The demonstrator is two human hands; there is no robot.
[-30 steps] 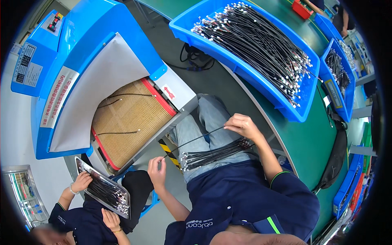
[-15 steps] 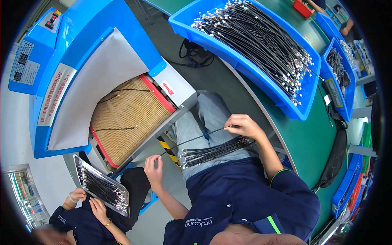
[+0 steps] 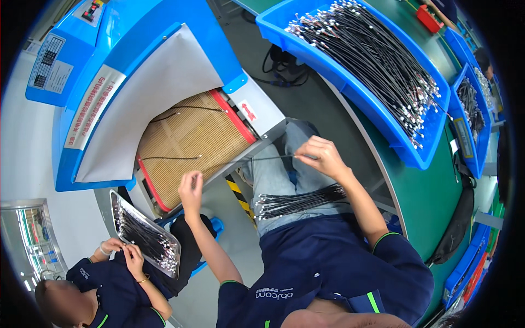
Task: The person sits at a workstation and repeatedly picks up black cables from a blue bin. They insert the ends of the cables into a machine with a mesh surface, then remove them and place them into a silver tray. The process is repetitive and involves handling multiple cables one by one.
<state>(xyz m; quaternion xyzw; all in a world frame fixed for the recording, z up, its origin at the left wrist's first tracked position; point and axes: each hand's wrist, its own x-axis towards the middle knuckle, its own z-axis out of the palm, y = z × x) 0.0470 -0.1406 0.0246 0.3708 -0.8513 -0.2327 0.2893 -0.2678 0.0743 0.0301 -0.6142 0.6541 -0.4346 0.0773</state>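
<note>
Factory workshop, cable assembly by the look: big blue machine with mesh belt, long green counter, blue bin heaped with black cables. Seated co-worker with cable tray, navy shirt matching wearer's shirt. Black-and-yellow striped tape near machine.

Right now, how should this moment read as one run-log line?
right hand: pinches black cable | left hand: near mesh belt, grip unclear | cable bundle: across lap

Head-worn fisheye, looking down past the near torso to the lap. Takes in blue machine left, bench right.
</note>
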